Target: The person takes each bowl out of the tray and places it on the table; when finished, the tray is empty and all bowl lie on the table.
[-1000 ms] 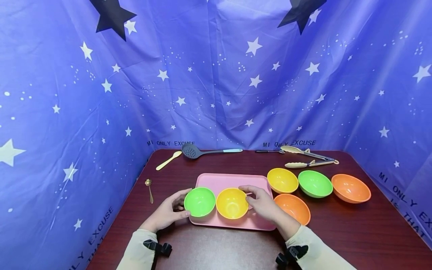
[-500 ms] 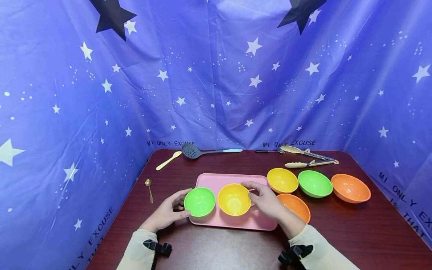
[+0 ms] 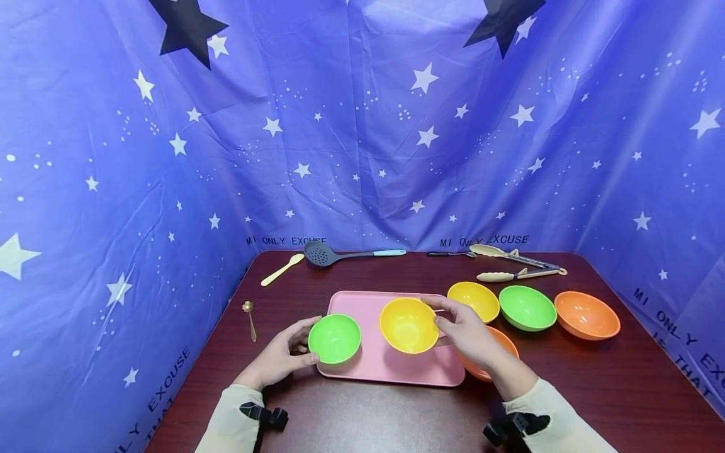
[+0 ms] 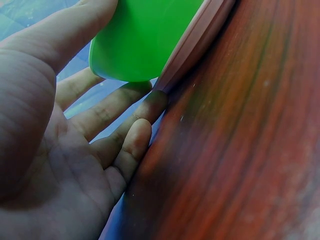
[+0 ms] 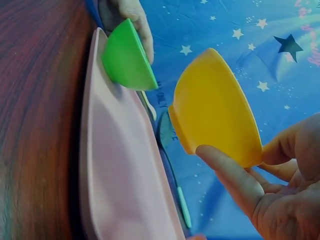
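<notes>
My right hand (image 3: 467, 330) pinches a small yellow bowl (image 3: 409, 326) by its side. The right wrist view shows this yellow bowl (image 5: 215, 110) raised off the pink tray (image 3: 391, 372), thumb and fingers at its wall. My left hand (image 3: 280, 352) grips a small green bowl (image 3: 334, 340) on the tray's left part, thumb on the near side and index finger on the far side. In the left wrist view the lower fingers (image 4: 137, 137) of that hand lie beside the tray edge, under the green bowl (image 4: 140, 45).
Right of the tray sit a yellow bowl (image 3: 474, 301), a green bowl (image 3: 528, 308), and two orange bowls (image 3: 587, 316), one partly behind my right hand. Tongs (image 3: 521, 263), a skimmer (image 3: 321, 254) and a cream spoon (image 3: 282, 270) lie at the back. A small gold spoon (image 3: 251, 321) lies left.
My right hand has lifted the yellow bowl up off the tray and carried it right and away, apart from the green bowl. My left hand and the green bowl have stayed put.
</notes>
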{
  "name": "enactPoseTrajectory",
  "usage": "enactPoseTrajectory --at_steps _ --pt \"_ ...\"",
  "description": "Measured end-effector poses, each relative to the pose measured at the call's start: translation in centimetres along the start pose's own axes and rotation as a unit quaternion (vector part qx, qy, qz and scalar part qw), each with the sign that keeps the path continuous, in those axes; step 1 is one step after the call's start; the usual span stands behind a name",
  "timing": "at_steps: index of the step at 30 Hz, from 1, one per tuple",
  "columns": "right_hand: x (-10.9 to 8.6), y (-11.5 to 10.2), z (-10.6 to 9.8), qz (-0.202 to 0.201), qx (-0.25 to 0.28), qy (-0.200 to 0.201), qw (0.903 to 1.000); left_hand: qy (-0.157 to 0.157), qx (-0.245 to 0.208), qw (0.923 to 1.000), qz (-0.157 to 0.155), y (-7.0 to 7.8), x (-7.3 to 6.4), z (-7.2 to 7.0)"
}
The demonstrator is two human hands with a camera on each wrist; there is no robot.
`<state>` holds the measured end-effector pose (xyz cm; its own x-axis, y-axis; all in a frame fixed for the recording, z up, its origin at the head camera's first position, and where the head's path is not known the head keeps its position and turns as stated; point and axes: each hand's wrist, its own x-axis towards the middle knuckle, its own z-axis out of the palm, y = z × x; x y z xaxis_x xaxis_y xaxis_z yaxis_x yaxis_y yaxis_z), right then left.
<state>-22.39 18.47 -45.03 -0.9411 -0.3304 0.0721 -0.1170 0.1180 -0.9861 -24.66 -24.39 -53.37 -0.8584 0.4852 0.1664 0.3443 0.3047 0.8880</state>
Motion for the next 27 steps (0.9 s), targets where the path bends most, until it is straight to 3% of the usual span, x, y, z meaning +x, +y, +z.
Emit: enactPoseTrajectory --at_steps 10,20,27 --pt "-2.1 0.0 -2.9 -0.022 -0.009 0.003 0.9997 0.0 -0.002 0.9999 0.01 0.0 -0.1 0.1" --pt "-4.3 -0.1 -6.3 -0.043 0.002 0.044 0.9981 -0.001 -0.008 0.9997 0.022 0.2 -0.2 0.0" --pt "-5.7 0.5 -8.7 -0.06 -0.006 0.064 0.9961 0.0 -0.008 0.9999 0.01 0.1 -0.1 0.1"
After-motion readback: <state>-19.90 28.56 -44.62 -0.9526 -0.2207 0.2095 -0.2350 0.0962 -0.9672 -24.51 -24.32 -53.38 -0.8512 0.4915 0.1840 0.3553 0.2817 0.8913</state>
